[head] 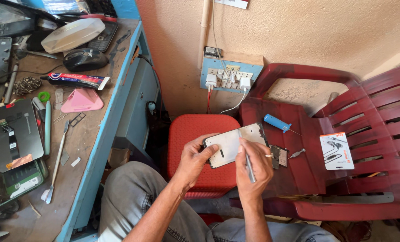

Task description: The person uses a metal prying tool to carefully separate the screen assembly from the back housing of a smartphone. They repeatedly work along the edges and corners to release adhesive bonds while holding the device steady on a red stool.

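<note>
**Q:** Phone frame, the flat rectangular one with the pale inner face and dark edge (pixel 234 144) — where is it, and who has it?

**A:** Held in the air over my lap, in front of the round red plastic stool (pixel 195 134). My left hand (pixel 195 159) has it by the lower left corner: fingers under, thumb on the pale face, grip closed on the frame. It sits tilted, right end higher.

**Q:** Right hand?

**A:** My right hand (pixel 255 166) has its grip pinched together on a thin grey metal tool (pixel 247 162). The tool's upper end meets the frame near the middle of its top edge; the lower end pokes out below my fingers. There is a ring on one finger.

**Q:** What lies near?

**A:** On the seat of the dark red plastic chair (pixel 370 134), just right of my right hand: a small circuit board (pixel 279 156), touching or nearly touching the frame's right end, I cannot tell which. Beside it a short silver screwdriver bit (pixel 296 153). Further up the seat, a blue-handled screwdriver (pixel 277 123). Well to the right, a white and orange earphone packet (pixel 337 150).

**Q:** Left side?

**A:** A blue-edged wooden counter (pixel 81 148) carrying a black computer mouse (pixel 85 59), a red and white glue tube (pixel 76 80), a pink wedge-shaped stand (pixel 82 99) and a black phone screen panel (pixel 17 134).
</note>
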